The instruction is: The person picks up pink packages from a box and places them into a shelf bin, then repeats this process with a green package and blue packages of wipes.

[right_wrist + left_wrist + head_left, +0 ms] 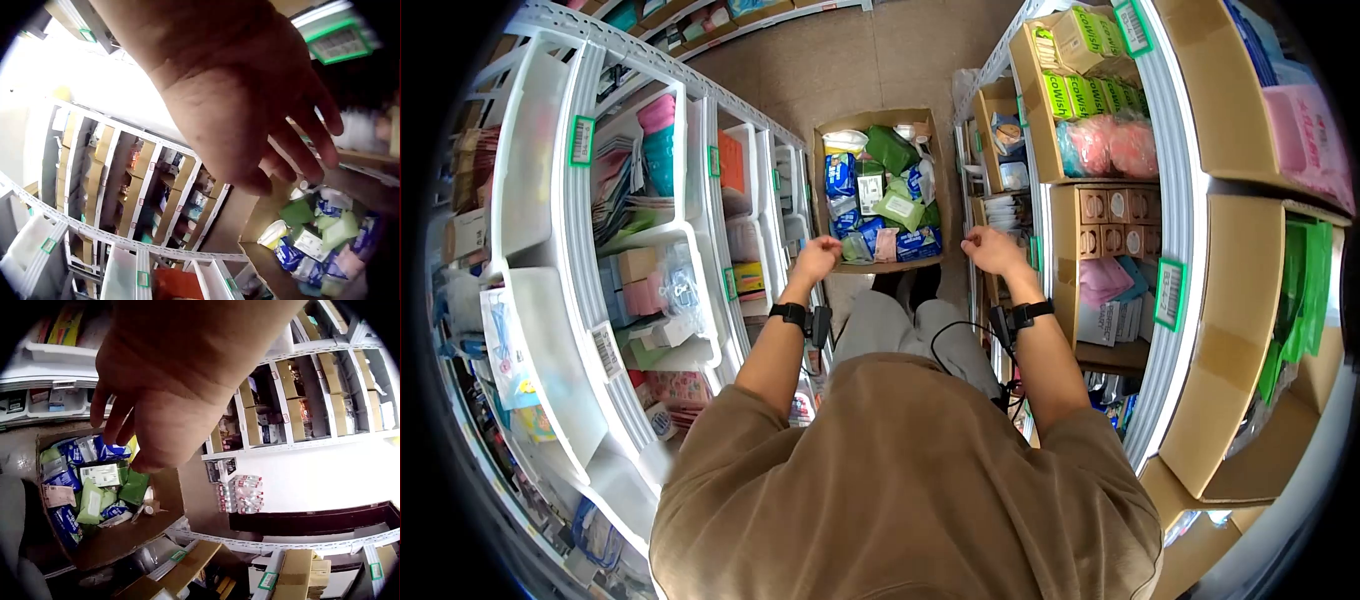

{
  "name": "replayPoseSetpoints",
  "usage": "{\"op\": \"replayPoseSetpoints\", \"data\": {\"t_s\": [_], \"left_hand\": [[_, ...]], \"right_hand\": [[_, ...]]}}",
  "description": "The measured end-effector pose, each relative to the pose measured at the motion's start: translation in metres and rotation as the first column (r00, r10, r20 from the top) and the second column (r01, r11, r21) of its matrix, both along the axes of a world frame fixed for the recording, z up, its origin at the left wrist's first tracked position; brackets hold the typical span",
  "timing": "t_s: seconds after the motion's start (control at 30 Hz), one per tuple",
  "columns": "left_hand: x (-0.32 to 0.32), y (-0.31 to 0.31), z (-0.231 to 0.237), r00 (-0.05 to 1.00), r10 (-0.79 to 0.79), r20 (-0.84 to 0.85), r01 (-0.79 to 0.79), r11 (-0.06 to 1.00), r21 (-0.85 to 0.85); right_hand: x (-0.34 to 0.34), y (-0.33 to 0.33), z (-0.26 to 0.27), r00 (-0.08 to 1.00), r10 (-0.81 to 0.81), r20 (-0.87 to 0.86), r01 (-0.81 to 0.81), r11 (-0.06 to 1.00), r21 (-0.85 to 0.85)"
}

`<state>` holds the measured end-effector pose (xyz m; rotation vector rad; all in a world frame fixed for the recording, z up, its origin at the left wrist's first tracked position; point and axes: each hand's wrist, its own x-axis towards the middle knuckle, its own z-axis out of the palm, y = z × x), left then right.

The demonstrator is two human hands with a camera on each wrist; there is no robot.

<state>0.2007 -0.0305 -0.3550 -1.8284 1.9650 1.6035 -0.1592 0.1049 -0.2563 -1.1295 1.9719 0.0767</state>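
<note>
A cardboard box (892,267) full of packets lies in the aisle ahead of the person's legs. Among its contents are blue packets (840,174), a green packet (890,150), a light green packet (900,208) and a white labelled packet (100,475). The left hand (817,257) hangs by the box's near left corner, its fingers loosely bent and holding nothing. To the right of the box, near the shelf, is the right hand (997,252). In the right wrist view its fingers (300,150) are relaxed and spread a little, with nothing in them.
Shelving lines both sides of the aisle. White plastic bins (550,370) with packets stand on the left, cardboard bins (1225,400) on the right. Stacked brown boxes (1118,222) fill one right bin. Bottles in wrap (240,494) stand on the floor farther off.
</note>
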Motion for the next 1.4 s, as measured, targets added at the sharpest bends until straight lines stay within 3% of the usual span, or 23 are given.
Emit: {"op": "replayPoseSetpoints", "data": {"t_s": [0.07, 0.13, 0.33, 0.5, 0.6, 0.63, 0.7, 0.83, 0.93, 1.0, 1.03, 1.1, 1.13, 1.2, 1.27, 1.4], "left_hand": [[-0.003, 0.006, -0.016, 1.0, 0.022, -0.006, -0.022, 0.999, 0.049], [-0.002, 0.011, -0.036, 0.996, -0.074, 0.041, 0.073, 0.997, 0.03], [0.003, 0.003, -0.069, 0.983, -0.142, 0.118, 0.127, 0.984, 0.125], [0.019, -0.004, -0.092, 0.931, -0.273, 0.241, 0.268, 0.962, 0.055], [0.032, -0.005, -0.119, 0.924, -0.303, 0.233, 0.304, 0.952, 0.032], [0.035, -0.002, -0.131, 0.925, -0.298, 0.236, 0.298, 0.954, 0.036], [0.037, 0.001, -0.155, 0.95, -0.048, 0.31, 0.016, 0.994, 0.105], [0.045, 0.009, -0.2, 0.944, -0.029, 0.33, -0.033, 0.983, 0.18], [0.049, 0.012, -0.227, 0.951, 0.077, 0.299, -0.139, 0.972, 0.191], [0.048, 0.018, -0.24, 0.907, 0.133, 0.4, -0.212, 0.964, 0.159], [0.058, 0.026, -0.264, 0.907, 0.134, 0.399, -0.214, 0.963, 0.163], [0.084, 0.041, -0.327, 0.892, -0.069, 0.447, -0.039, 0.973, 0.229], [0.076, 0.033, -0.318, 0.891, -0.072, 0.448, -0.04, 0.971, 0.235], [0.056, 0.009, -0.274, 0.894, 0.019, 0.448, -0.189, 0.923, 0.337], [0.065, 0.017, -0.296, 0.898, -0.002, 0.441, -0.175, 0.917, 0.359], [0.062, 0.021, -0.291, 0.91, -0.083, 0.406, -0.083, 0.923, 0.375]], "right_hand": [[-0.001, -0.001, -0.01, 1.0, 0.015, 0.0, -0.015, 1.0, 0.0], [-0.001, -0.006, -0.013, 0.997, -0.018, 0.074, 0.017, 1.0, 0.018], [0.006, -0.045, -0.055, 0.993, -0.067, 0.1, 0.06, 0.996, 0.065], [0.013, -0.105, -0.127, 0.993, -0.015, 0.12, 0.01, 0.999, 0.042], [0.019, -0.145, -0.172, 0.992, -0.023, 0.127, 0.018, 0.999, 0.036], [0.021, -0.156, -0.186, 0.993, -0.018, 0.117, 0.018, 1.0, 0.001], [0.026, -0.18, -0.219, 0.994, -0.023, 0.11, 0.023, 1.0, -0.002], [0.032, -0.217, -0.274, 0.997, -0.002, 0.071, 0.0, 1.0, 0.024], [0.032, -0.239, -0.305, 0.998, -0.01, 0.065, 0.006, 0.999, 0.053], [0.031, -0.249, -0.324, 0.999, 0.01, 0.039, -0.011, 0.999, 0.044], [0.029, -0.252, -0.338, 0.999, 0.012, 0.038, -0.014, 0.999, 0.048], [0.026, -0.26, -0.365, 0.999, -0.043, -0.033, 0.044, 0.999, 0.03], [0.023, -0.263, -0.378, 0.999, -0.042, -0.031, 0.043, 0.998, 0.037], [0.015, -0.265, -0.401, 0.996, -0.075, -0.038, 0.075, 0.997, 0.002], [0.011, -0.269, -0.424, 0.992, -0.108, -0.069, 0.109, 0.994, 0.018], [0.005, -0.272, -0.464, 0.993, -0.094, -0.072, 0.092, 0.995, -0.023]]}}
